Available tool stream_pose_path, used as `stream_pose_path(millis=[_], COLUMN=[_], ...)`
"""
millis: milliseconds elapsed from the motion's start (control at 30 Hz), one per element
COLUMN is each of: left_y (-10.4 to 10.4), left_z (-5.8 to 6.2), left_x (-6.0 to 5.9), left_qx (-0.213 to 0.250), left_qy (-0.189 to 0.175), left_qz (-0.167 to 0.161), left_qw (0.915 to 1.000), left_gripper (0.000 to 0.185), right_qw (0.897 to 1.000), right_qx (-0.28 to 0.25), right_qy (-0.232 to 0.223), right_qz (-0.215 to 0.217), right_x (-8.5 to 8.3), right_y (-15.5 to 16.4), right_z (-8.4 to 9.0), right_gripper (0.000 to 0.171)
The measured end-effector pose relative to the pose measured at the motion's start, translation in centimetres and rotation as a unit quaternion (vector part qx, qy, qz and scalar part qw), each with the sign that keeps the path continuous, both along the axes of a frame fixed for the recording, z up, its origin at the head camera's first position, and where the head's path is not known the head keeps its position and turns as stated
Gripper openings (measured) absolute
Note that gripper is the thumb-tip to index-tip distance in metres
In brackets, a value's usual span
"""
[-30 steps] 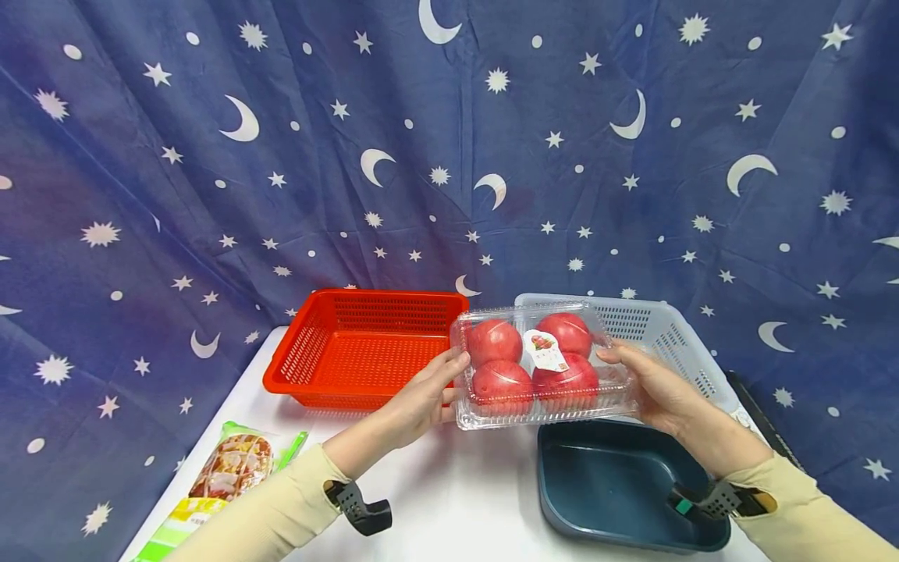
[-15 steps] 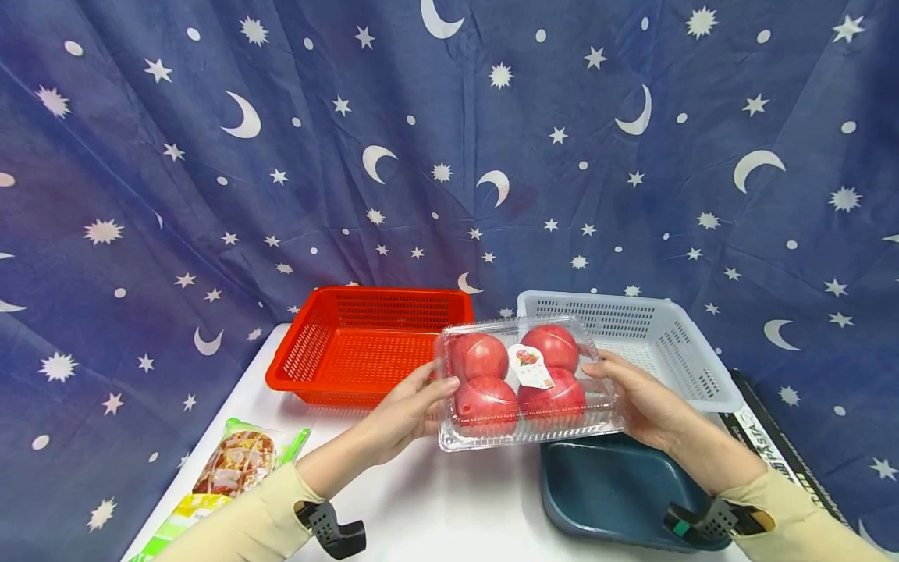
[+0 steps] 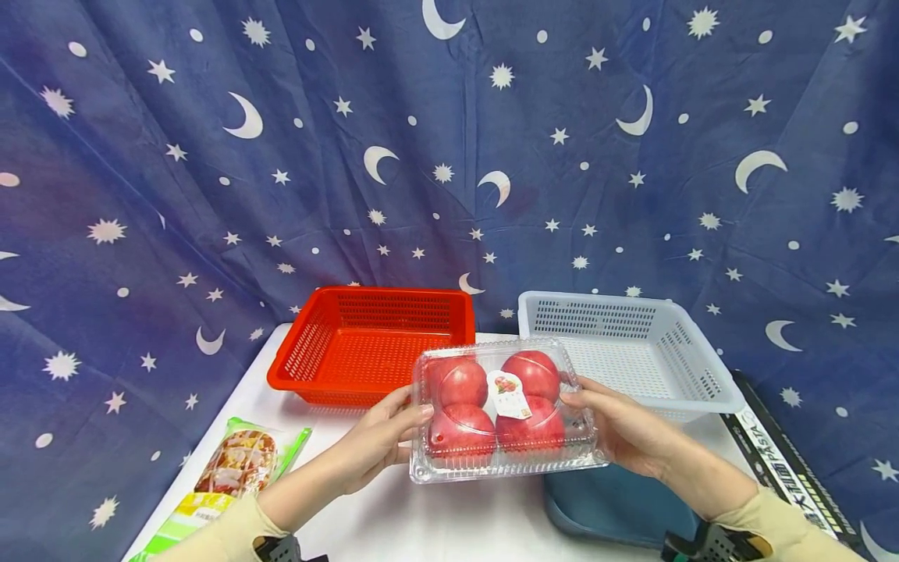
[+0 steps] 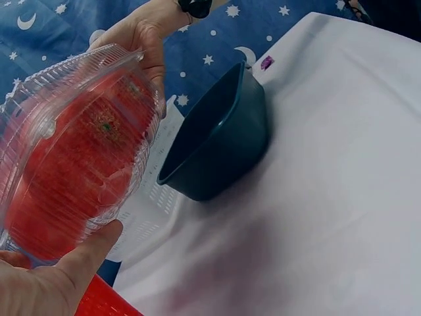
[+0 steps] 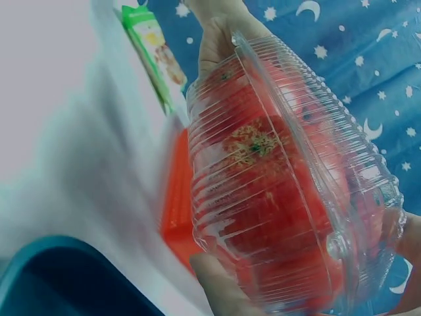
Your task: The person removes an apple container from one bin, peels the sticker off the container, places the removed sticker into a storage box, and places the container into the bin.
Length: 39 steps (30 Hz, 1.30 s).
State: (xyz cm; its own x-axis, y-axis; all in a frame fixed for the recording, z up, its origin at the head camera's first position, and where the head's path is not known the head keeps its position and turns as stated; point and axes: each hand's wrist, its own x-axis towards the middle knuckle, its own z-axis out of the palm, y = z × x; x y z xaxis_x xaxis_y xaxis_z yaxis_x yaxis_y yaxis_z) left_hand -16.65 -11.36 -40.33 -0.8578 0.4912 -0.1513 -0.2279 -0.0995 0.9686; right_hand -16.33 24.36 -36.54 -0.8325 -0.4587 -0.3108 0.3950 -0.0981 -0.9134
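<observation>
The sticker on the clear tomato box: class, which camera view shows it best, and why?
The head view: the sticker faces the camera on the lid of the clear box, held between left hand and right hand. Both wrist views look up through the ribbed underside, so the sticker is only a blurred patch.

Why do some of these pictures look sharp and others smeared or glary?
Head view: evenly lit and sharp, with faint glare on the clear box of tomatoes and straight edges bowed toward the frame's sides. Left wrist view: the box is close and soft, while the dark tub is crisp. Right wrist view: the white table is smeared with blur.
</observation>
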Motion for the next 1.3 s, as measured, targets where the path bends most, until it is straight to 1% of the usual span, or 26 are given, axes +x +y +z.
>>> stream_pose_path(millis=[133, 367, 467, 667, 867, 967, 1133, 1300], left_y=[-0.9, -2.8, -3.6, -5.3, -7.0, -7.5, -8.2, -8.8], left_z=[-0.2, -0.8, -1.1, -1.9, -2.9, -3.4, -4.2, -4.9], left_x=[0.8, 1.7, 2.0, 2.5, 3.0, 3.0, 3.1, 2.7], left_qx=[-0.003, 0.006, 0.012, 0.024, 0.015, 0.018, 0.007, -0.012], left_qy=[-0.012, -0.025, -0.026, -0.020, -0.039, -0.045, -0.051, -0.057], left_qz=[0.003, -0.020, -0.031, -0.058, -0.082, -0.094, -0.095, -0.092], left_qw=[0.9999, 0.9995, 0.9991, 0.9978, 0.9957, 0.9944, 0.9942, 0.9941], left_gripper=[0.078, 0.077, 0.076, 0.076, 0.076, 0.074, 0.076, 0.079], right_qw=[1.000, 0.998, 0.997, 0.996, 0.993, 0.992, 0.990, 0.989], right_qx=[-0.003, -0.008, -0.008, 0.006, 0.018, 0.013, -0.007, -0.019], right_qy=[-0.015, -0.031, -0.038, -0.056, -0.092, -0.111, -0.129, -0.134], right_qz=[0.018, 0.059, 0.069, 0.068, 0.067, 0.062, 0.059, 0.060], right_x=[0.4, 1.4, 1.8, 2.3, 2.7, 2.9, 3.2, 3.5], right_y=[-0.8, -1.7, -2.0, -3.1, -4.3, -4.7, -5.5, -6.2], right_z=[-0.3, -1.1, -1.2, -1.8, -2.8, -3.4, -4.5, -5.4], right_gripper=[0.081, 0.079, 0.079, 0.081, 0.083, 0.084, 0.085, 0.083])
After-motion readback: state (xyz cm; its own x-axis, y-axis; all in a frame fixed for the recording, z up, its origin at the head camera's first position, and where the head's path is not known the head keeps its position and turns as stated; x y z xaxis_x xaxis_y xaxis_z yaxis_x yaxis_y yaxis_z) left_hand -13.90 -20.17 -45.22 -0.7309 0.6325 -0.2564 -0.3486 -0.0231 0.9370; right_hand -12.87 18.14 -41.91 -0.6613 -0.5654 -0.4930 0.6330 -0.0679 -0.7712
